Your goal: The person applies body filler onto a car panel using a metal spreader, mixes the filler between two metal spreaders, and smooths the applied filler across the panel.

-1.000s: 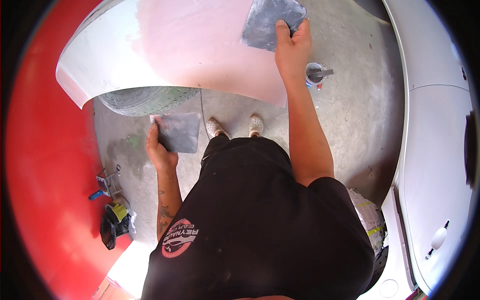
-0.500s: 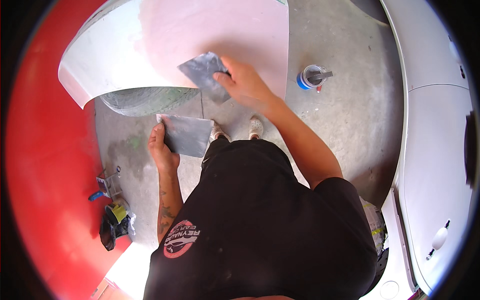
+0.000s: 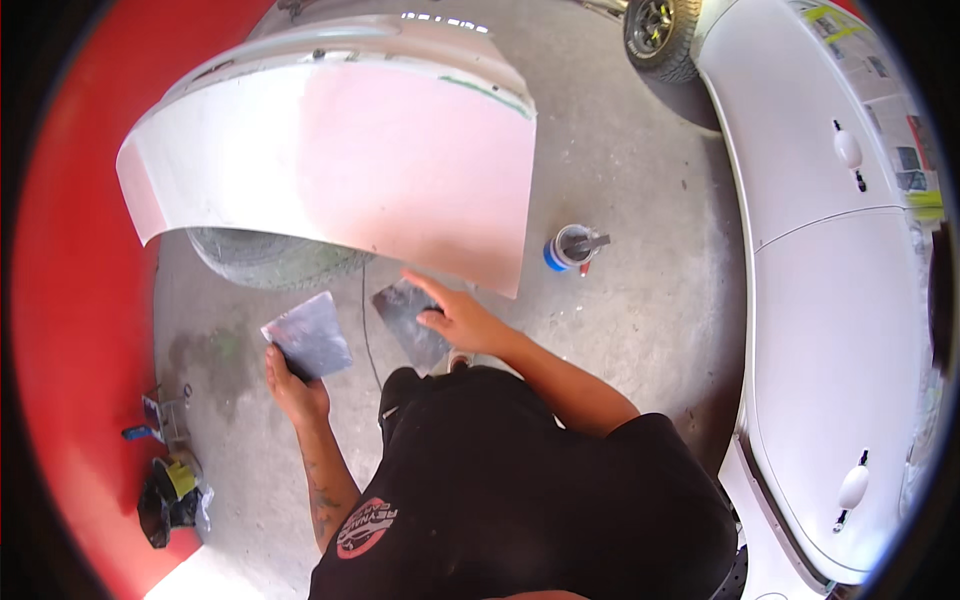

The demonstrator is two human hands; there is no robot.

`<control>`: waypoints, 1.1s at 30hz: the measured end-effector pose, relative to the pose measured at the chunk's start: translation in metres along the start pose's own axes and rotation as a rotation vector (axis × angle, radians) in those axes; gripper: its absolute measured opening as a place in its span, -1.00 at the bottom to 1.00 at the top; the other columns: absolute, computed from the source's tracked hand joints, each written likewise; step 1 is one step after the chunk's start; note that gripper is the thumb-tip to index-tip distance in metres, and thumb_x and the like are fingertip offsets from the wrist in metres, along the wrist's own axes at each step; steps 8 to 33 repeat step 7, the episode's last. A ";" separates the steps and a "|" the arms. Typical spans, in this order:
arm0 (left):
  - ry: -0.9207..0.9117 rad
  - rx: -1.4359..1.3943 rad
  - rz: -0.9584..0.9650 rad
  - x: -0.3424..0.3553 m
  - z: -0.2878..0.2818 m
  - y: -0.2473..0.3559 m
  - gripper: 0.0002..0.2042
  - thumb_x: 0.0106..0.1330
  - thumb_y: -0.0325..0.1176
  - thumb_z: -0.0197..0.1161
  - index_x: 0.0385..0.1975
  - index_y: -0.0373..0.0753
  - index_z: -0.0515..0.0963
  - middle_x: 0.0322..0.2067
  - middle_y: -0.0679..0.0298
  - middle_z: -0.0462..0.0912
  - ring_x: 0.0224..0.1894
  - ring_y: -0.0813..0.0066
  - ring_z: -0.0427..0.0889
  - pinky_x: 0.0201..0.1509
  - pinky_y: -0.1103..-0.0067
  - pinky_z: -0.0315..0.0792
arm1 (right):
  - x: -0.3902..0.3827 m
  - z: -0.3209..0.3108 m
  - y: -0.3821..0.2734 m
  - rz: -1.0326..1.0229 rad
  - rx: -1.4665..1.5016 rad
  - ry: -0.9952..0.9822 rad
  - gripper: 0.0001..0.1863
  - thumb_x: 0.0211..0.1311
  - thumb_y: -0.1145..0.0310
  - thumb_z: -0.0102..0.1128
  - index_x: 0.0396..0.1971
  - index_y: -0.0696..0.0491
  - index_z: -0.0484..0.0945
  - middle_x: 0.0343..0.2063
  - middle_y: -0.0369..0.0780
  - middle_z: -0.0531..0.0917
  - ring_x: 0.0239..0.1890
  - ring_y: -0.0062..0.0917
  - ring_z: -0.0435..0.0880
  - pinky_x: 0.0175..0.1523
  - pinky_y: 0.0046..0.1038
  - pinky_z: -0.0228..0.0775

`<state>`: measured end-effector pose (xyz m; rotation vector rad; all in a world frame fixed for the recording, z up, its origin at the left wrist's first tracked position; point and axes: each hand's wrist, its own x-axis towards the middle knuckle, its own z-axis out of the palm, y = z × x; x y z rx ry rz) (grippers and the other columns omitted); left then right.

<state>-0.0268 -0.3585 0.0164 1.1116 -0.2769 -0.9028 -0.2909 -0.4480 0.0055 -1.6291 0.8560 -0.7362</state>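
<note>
My left hand (image 3: pixel 300 395) grips a grey sheet of sandpaper (image 3: pixel 312 340) by its lower edge, off to the left. A second dark grey sandpaper sheet (image 3: pixel 403 312) is pinched in my right hand (image 3: pixel 465 320), its thumb lying on top. That hand is just below the lower edge of a white car fender (image 3: pixel 250 150) with a pinkish, dull patch on its right part; I cannot tell whether they touch. Beneath the fender's arch shows a dusty tyre (image 3: pixel 260 262). Both sheets are apart from each other.
A blue-banded tub (image 3: pixel 556 256) with a dark block across its top stands on the concrete floor (image 3: pixel 640 200). A white car (image 3: pixel 820 310) lines the right side, a wheel (image 3: pixel 660 38) beyond it. A red surface (image 3: pixel 90 250) fills the left, near a black bag (image 3: pixel 155 510).
My right hand has come down off the fender's face to below its edge, still with its sheet. The left sheet has tilted and moved left. The view has shifted.
</note>
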 end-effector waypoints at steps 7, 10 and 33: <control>-0.408 0.284 -0.090 -0.045 -0.003 -0.043 -0.54 0.34 -0.39 0.20 0.21 -0.37 0.31 0.02 0.19 0.54 -0.04 0.45 0.55 0.10 0.50 0.44 | -0.027 0.030 0.004 0.278 0.121 -0.203 -0.62 0.32 0.16 0.14 0.00 0.10 0.54 -0.13 -0.10 0.66 -0.25 -0.51 0.57 -0.07 -0.47 0.38; -0.408 0.284 -0.090 -0.045 -0.003 -0.043 -0.54 0.34 -0.39 0.20 0.21 -0.37 0.31 0.02 0.19 0.54 -0.04 0.45 0.55 0.10 0.50 0.44 | -0.027 0.030 0.004 0.278 0.121 -0.203 -0.62 0.32 0.16 0.14 0.00 0.10 0.54 -0.13 -0.10 0.66 -0.25 -0.51 0.57 -0.07 -0.47 0.38; -0.408 0.284 -0.090 -0.045 -0.003 -0.043 -0.54 0.34 -0.39 0.20 0.21 -0.37 0.31 0.02 0.19 0.54 -0.04 0.45 0.55 0.10 0.50 0.44 | -0.027 0.030 0.004 0.278 0.121 -0.203 -0.62 0.32 0.16 0.14 0.00 0.10 0.54 -0.13 -0.10 0.66 -0.25 -0.51 0.57 -0.07 -0.47 0.38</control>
